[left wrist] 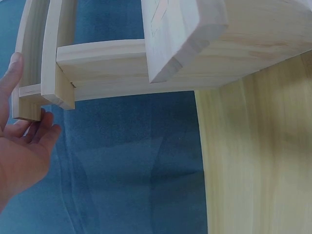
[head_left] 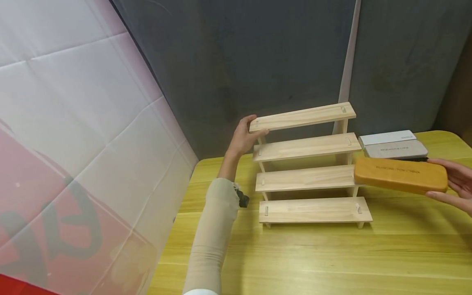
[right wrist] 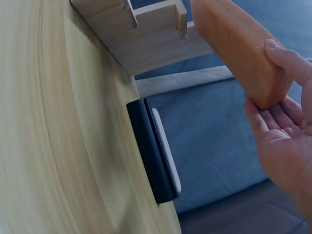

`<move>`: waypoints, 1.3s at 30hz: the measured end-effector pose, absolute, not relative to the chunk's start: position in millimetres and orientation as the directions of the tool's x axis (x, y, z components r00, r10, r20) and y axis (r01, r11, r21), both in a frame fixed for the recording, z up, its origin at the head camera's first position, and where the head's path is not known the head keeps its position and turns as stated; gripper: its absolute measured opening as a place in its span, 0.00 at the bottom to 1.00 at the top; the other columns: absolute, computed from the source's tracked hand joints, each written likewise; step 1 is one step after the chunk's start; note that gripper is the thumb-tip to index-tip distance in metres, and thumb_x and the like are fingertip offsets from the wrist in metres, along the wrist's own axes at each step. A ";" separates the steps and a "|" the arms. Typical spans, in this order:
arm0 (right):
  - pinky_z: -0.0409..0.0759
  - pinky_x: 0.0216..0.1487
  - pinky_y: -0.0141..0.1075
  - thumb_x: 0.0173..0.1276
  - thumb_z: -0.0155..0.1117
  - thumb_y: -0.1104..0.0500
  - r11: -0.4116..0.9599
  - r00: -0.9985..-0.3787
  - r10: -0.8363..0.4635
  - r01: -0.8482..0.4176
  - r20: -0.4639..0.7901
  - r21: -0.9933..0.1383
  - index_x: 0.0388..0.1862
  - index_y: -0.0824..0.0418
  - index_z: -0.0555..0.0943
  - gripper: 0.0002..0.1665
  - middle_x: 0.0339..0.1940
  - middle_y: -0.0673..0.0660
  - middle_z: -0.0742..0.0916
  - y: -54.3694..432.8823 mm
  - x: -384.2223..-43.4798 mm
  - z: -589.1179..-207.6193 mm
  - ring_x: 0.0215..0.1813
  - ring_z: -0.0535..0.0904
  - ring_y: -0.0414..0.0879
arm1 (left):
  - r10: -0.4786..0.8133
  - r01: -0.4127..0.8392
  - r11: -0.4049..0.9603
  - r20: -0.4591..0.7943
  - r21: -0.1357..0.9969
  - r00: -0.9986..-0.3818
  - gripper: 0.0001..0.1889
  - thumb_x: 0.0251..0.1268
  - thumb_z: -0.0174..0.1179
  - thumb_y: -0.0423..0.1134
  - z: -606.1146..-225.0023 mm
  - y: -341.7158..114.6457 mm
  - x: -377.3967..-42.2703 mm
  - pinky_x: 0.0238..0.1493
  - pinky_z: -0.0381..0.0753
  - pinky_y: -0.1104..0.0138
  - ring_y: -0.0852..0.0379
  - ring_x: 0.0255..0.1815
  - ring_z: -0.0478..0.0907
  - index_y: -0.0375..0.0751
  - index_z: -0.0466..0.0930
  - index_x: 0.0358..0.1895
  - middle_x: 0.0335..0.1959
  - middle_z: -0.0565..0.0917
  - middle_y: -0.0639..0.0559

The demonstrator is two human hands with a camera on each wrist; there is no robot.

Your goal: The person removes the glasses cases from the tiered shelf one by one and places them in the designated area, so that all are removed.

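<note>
A stepped wooden rack [head_left: 309, 148] with several pale shelves stands on the table. My left hand [head_left: 244, 137] grips the left end of its top shelf, thumb on the front edge; in the left wrist view the fingers [left wrist: 41, 131] curl under that end. At the right, my right hand [head_left: 455, 184] holds an orange-yellow glasses case [head_left: 402, 175] by its right end. The case is raised, and its left end overlaps the rack's second-lowest shelf in the head view. In the right wrist view, the thumb lies on one side of the case [right wrist: 239, 51] and the fingers beneath.
Behind the held case, a grey and white case [head_left: 394, 145] lies on the table with a black case [right wrist: 151, 151] beneath it. The yellowish wooden table [head_left: 313, 262] ends at a dark grey partition [head_left: 239, 61]. A white and red printed panel [head_left: 92, 123] slants along the left.
</note>
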State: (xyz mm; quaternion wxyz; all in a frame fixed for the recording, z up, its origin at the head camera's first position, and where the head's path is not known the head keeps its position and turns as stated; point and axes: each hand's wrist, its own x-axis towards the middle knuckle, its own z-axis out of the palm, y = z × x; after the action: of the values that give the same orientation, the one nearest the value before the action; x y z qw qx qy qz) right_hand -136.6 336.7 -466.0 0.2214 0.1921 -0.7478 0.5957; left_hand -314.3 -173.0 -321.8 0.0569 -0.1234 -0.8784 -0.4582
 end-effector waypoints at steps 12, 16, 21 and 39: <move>0.71 0.59 0.13 0.45 0.57 0.99 0.252 -0.801 -0.043 -0.586 0.596 -0.770 0.79 0.54 0.74 0.65 0.66 0.36 0.80 351.3 -132.1 -484.0 0.63 0.76 0.24 | 0.169 0.274 0.554 0.216 0.786 -0.962 0.43 0.71 0.73 0.48 -322.1 -173.6 -315.2 0.77 0.69 0.55 0.46 0.76 0.68 0.38 0.62 0.82 0.79 0.67 0.41; 0.73 0.57 0.12 0.46 0.58 0.98 0.210 -0.792 -0.059 -0.605 0.608 -0.768 0.76 0.47 0.75 0.65 0.65 0.37 0.80 362.0 -134.4 -493.9 0.62 0.77 0.24 | 0.166 0.267 0.557 0.210 0.787 -0.964 0.43 0.71 0.73 0.48 -322.9 -173.1 -315.2 0.78 0.68 0.56 0.47 0.77 0.67 0.38 0.62 0.82 0.79 0.66 0.41; 0.74 0.55 0.13 0.37 0.59 0.99 0.099 -0.791 -0.067 -0.611 0.608 -0.785 0.74 0.53 0.75 0.67 0.64 0.41 0.82 385.6 -147.7 -521.9 0.60 0.79 0.26 | 0.168 0.269 0.554 0.210 0.788 -0.963 0.43 0.71 0.73 0.48 -322.8 -172.7 -313.9 0.78 0.69 0.55 0.46 0.77 0.68 0.38 0.61 0.82 0.79 0.67 0.40; 0.70 0.58 0.11 0.35 0.57 1.00 0.146 -0.817 -0.097 -0.576 0.568 -0.804 0.72 0.39 0.78 0.74 0.64 0.33 0.81 372.2 -135.2 -514.2 0.62 0.76 0.21 | 0.166 0.270 0.555 0.213 0.787 -0.963 0.43 0.72 0.73 0.47 -321.8 -174.2 -311.8 0.77 0.70 0.54 0.45 0.76 0.68 0.37 0.61 0.82 0.79 0.66 0.40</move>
State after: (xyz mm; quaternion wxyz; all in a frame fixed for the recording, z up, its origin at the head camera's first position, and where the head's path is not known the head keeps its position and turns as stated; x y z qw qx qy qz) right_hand -135.2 372.2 -514.2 0.1957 0.2303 -0.7312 0.6115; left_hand -311.8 -174.2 -321.8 0.0567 -0.1238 -0.8800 -0.4550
